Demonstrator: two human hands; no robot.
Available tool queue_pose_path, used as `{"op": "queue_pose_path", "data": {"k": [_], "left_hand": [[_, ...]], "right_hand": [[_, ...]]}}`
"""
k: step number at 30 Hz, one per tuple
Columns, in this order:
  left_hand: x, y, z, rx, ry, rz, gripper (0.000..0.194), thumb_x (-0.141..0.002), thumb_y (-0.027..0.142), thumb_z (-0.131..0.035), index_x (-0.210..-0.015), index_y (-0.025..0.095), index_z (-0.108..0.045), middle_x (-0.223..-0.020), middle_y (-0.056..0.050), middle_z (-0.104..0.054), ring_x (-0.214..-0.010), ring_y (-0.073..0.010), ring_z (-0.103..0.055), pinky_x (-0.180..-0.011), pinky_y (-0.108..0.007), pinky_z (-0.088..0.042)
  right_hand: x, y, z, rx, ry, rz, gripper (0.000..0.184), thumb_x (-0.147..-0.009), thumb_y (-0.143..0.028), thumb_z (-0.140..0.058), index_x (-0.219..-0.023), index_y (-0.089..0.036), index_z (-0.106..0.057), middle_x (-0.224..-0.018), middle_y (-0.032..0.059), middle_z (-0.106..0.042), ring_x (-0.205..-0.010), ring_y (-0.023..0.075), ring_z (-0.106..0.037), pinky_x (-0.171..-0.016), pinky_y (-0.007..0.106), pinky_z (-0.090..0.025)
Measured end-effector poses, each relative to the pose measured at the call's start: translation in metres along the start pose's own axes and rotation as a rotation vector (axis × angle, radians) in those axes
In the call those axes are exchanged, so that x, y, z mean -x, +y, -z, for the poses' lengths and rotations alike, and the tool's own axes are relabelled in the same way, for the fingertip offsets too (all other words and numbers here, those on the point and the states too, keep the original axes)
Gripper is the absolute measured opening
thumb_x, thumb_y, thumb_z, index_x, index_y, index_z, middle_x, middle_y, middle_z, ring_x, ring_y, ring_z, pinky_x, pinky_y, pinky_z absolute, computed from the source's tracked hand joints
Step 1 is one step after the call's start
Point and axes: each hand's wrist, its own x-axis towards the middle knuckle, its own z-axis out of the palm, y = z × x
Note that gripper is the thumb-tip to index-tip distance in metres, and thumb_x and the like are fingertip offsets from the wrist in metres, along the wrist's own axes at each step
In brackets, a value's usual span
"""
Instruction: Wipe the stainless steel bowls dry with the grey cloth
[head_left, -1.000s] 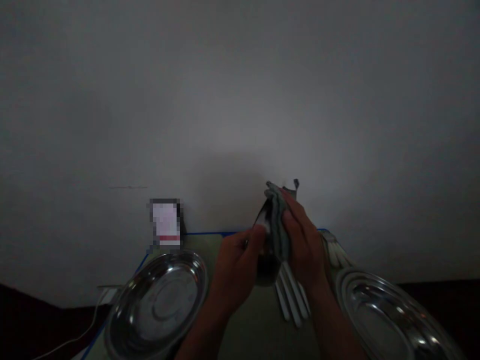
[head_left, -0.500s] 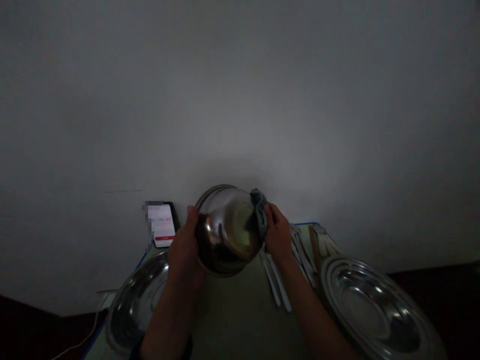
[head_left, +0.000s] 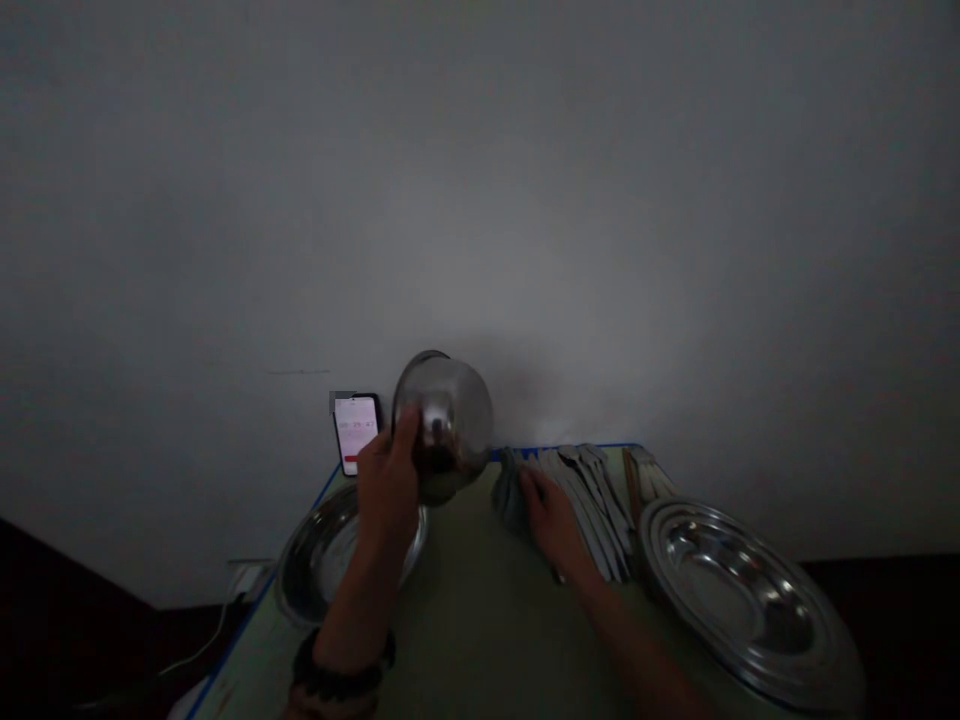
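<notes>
A shiny metal bowl (head_left: 457, 415) is held up above the table, tilted with its outer base turned to the right. My left hand (head_left: 390, 490) grips its left side, thumb on the outer wall and the other fingers hidden behind. My right hand (head_left: 551, 515) is lower and to the right, apart from the bowl, its fingers pinched on a grey-green cloth (head_left: 510, 495). Beside that hand lies a row of cutlery (head_left: 600, 510), several metal pieces side by side, partly covered by the hand.
A wide metal basin (head_left: 300, 575) stands at left, partly behind my left forearm. Nested metal basins (head_left: 750, 600) sit at right, near more utensils (head_left: 645, 475). A phone (head_left: 358, 435) leans against the wall (head_left: 480, 200). The table (head_left: 480, 620) has a blue edge; a white cable (head_left: 217, 630) hangs at left.
My right hand and the cloth have come away from the bowl and dropped toward the table. The bowl has turned further sideways in my left hand. The camera view has shifted slightly.
</notes>
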Motion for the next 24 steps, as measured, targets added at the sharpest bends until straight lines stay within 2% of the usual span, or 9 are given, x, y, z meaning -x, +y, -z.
{"op": "queue_pose_path", "data": {"k": [5,9,12,16,18,20,21,22,24], "left_hand": [[0.007,0.000,0.009,-0.242,-0.217,-0.209,0.026,-0.068,0.029,-0.072,-0.047,0.019,-0.062,-0.044,0.004,-0.050,-0.046,-0.0104,-0.041,-0.046,-0.021,-0.030],[0.003,-0.012,0.007,-0.433,-0.686,-0.429,0.004,-0.068,0.029,-0.075,-0.069,0.026,-0.077,-0.065,-0.002,-0.072,-0.062,-0.0168,-0.061,-0.066,-0.025,-0.045],[0.006,-0.020,0.001,-0.617,-0.964,-0.714,0.016,-0.080,0.033,-0.065,-0.089,0.030,-0.078,-0.097,-0.008,-0.077,-0.097,-0.0261,-0.068,-0.089,-0.038,-0.046],[0.015,-0.023,-0.004,-0.638,-1.067,-0.981,0.018,-0.084,0.031,-0.062,-0.097,0.027,-0.075,-0.103,-0.007,-0.076,-0.114,-0.0255,-0.061,-0.109,-0.045,-0.030],[0.014,-0.025,-0.004,-0.469,-0.984,-1.017,0.020,-0.080,0.029,-0.066,-0.099,0.027,-0.073,-0.116,-0.006,-0.072,-0.124,-0.0250,-0.054,-0.114,-0.044,-0.024],[0.011,-0.030,-0.007,-0.346,-0.646,-0.878,0.029,-0.076,0.025,-0.069,-0.105,0.028,-0.070,-0.134,-0.007,-0.060,-0.136,-0.0276,-0.039,-0.114,-0.049,-0.021],[0.009,-0.033,-0.010,-0.265,-0.515,-0.713,0.043,-0.073,0.026,-0.071,-0.116,0.029,-0.065,-0.143,-0.007,-0.052,-0.138,-0.0282,-0.036,-0.112,-0.048,-0.027],[0.009,-0.037,-0.014,-0.193,-0.427,-0.495,0.051,-0.071,0.027,-0.072,-0.122,0.030,-0.061,-0.145,-0.009,-0.048,-0.137,-0.0294,-0.038,-0.107,-0.048,-0.035],[0.011,-0.046,-0.023,-0.070,-0.414,0.017,0.058,-0.067,0.025,-0.073,-0.123,0.026,-0.058,-0.134,-0.014,-0.058,-0.120,-0.0325,-0.056,-0.086,-0.042,-0.053]], "right_hand": [[-0.014,-0.009,0.021,-0.197,-0.113,-0.152,0.060,-0.077,-0.071,-0.050,-0.088,-0.017,-0.072,-0.101,0.0141,-0.074,-0.102,0.0275,-0.067,-0.101,0.051,-0.042],[-0.011,-0.049,0.036,-0.452,-0.158,-0.312,0.067,-0.082,-0.073,-0.039,-0.110,-0.017,-0.063,-0.105,0.0164,-0.072,-0.093,0.0251,-0.070,-0.089,0.048,-0.051],[-0.005,-0.073,0.041,-0.439,-0.216,-0.412,0.056,-0.081,-0.065,-0.049,-0.112,-0.020,-0.058,-0.091,0.0090,-0.072,-0.076,0.0221,-0.071,-0.075,0.047,-0.056],[-0.002,-0.069,0.046,-0.219,-0.131,-0.344,0.031,-0.071,-0.027,-0.063,-0.102,-0.022,-0.059,-0.080,-0.0009,-0.070,-0.058,0.0151,-0.064,-0.059,0.037,-0.057],[-0.001,-0.060,0.053,-0.189,-0.065,-0.307,0.036,-0.069,-0.019,-0.057,-0.104,-0.023,-0.059,-0.076,-0.0031,-0.070,-0.055,0.0147,-0.062,-0.055,0.035,-0.057],[0.001,-0.056,0.062,-0.194,-0.023,-0.281,0.042,-0.068,-0.019,-0.052,-0.109,-0.025,-0.059,-0.076,-0.0039,-0.070,-0.055,0.0153,-0.062,-0.056,0.036,-0.057],[0.002,-0.055,0.067,-0.196,-0.011,-0.270,0.043,-0.069,-0.019,-0.052,-0.111,-0.025,-0.059,-0.076,-0.0040,-0.070,-0.056,0.0157,-0.063,-0.058,0.037,-0.057],[0.004,-0.056,0.072,-0.200,-0.001,-0.264,0.044,-0.069,-0.020,-0.053,-0.112,-0.026,-0.060,-0.077,-0.0039,-0.071,-0.057,0.0162,-0.063,-0.061,0.039,-0.058],[0.007,-0.058,0.083,-0.166,-0.004,-0.225,0.040,-0.072,-0.025,-0.056,-0.112,-0.026,-0.062,-0.083,-0.0023,-0.073,-0.065,0.0182,-0.067,-0.072,0.044,-0.057]]}}
